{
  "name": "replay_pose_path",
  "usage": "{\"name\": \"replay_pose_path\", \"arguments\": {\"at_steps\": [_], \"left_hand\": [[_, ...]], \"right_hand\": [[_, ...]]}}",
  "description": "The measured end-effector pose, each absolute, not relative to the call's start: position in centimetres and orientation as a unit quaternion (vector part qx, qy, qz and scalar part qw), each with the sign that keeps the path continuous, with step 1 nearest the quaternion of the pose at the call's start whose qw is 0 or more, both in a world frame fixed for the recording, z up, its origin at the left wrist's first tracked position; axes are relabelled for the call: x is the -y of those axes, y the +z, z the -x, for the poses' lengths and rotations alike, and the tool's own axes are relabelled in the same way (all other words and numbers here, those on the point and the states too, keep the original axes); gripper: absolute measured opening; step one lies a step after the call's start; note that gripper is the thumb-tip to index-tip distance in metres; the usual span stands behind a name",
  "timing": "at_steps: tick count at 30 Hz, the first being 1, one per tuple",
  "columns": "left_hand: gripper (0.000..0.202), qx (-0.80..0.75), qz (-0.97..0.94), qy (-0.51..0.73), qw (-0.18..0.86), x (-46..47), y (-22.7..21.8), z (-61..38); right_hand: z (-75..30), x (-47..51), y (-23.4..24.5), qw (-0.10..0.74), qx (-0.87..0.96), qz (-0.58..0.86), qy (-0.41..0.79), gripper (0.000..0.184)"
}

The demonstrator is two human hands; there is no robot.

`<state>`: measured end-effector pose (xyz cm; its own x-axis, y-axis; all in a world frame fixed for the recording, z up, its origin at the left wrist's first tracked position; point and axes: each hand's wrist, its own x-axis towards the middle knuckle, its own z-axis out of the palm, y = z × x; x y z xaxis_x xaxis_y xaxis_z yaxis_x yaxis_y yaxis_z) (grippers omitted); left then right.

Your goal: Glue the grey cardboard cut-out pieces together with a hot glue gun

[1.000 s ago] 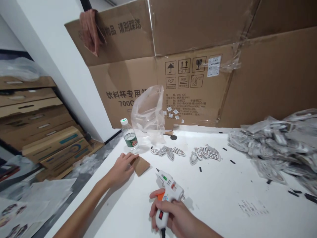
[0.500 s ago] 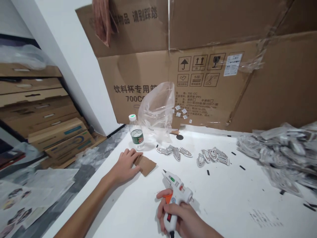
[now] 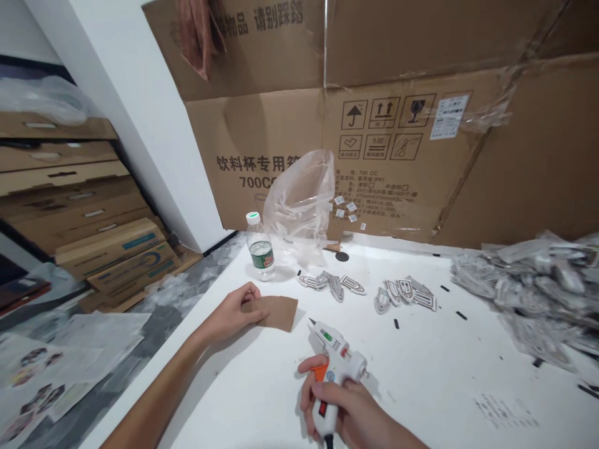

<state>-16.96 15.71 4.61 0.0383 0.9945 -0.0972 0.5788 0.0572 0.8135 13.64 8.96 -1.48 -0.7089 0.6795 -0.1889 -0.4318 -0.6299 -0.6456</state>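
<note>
My right hand [image 3: 346,408] is closed round the grip of a white glue gun [image 3: 336,368] with an orange trigger, its nozzle pointing up and left over the white table [image 3: 421,374]. My left hand [image 3: 231,312] pinches the left edge of a small brown cardboard piece [image 3: 278,312] and lifts that edge off the table. The gun's tip is a short way to the right of the cardboard, not touching it.
A water bottle [image 3: 260,248] and a clear plastic bag [image 3: 299,206] stand behind the cardboard. Two small heaps of printed cut-outs [image 3: 369,288] lie mid-table, with a big pile of bagged ones [image 3: 533,280] at the right. Large cartons [image 3: 397,125] wall the back; flat boxes [image 3: 88,218] are stacked on the left.
My left hand went from lying flat on the cardboard piece to pinching its edge and raising it. The glue gun has stayed about where it was.
</note>
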Motion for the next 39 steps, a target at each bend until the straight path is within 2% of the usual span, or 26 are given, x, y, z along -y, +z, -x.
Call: {"name": "replay_pose_path", "arguments": {"at_steps": [2, 6, 11, 17, 22, 27, 31, 35, 39], "left_hand": [[0.044, -0.616, -0.585, 0.336, 0.407, -15.6, 4.4, 15.8], [0.050, -0.619, -0.549, 0.402, 0.393, -15.3, 3.6, 12.8], [0.056, -0.565, -0.492, 0.408, 0.521, -14.4, 3.3, 10.2], [0.049, -0.543, -0.441, 0.427, 0.573, -13.7, 4.0, 9.6], [0.048, -0.543, -0.435, 0.466, 0.547, -13.3, 4.0, 8.6], [0.046, -0.552, -0.440, 0.488, 0.513, -13.0, 3.9, 7.9], [0.041, -0.572, -0.458, 0.490, 0.472, -12.9, 3.7, 7.9], [0.031, -0.579, -0.524, 0.478, 0.403, -12.3, 3.6, 7.8], [0.022, -0.593, -0.593, 0.464, 0.286, -11.7, 3.9, 7.7]], "right_hand": [[-13.7, -8.9, -1.7, 0.316, 0.289, 0.211, 0.879, 0.038], [-13.8, -8.7, -2.2, 0.313, 0.292, 0.202, 0.881, 0.036], [-13.4, -9.1, -2.8, 0.318, 0.298, 0.197, 0.878, 0.038], [-13.0, -9.5, -3.3, 0.366, 0.288, 0.194, 0.863, 0.048], [-13.0, -9.0, -3.0, 0.328, 0.331, 0.254, 0.848, 0.051], [-12.5, -9.0, -1.3, 0.379, 0.330, 0.313, 0.806, 0.066], [-12.1, -9.0, -0.6, 0.355, 0.347, 0.342, 0.798, 0.074], [-11.8, -8.7, -0.8, 0.359, 0.350, 0.380, 0.777, 0.071], [-11.7, -8.4, -1.3, 0.353, 0.365, 0.389, 0.769, 0.070]]}}
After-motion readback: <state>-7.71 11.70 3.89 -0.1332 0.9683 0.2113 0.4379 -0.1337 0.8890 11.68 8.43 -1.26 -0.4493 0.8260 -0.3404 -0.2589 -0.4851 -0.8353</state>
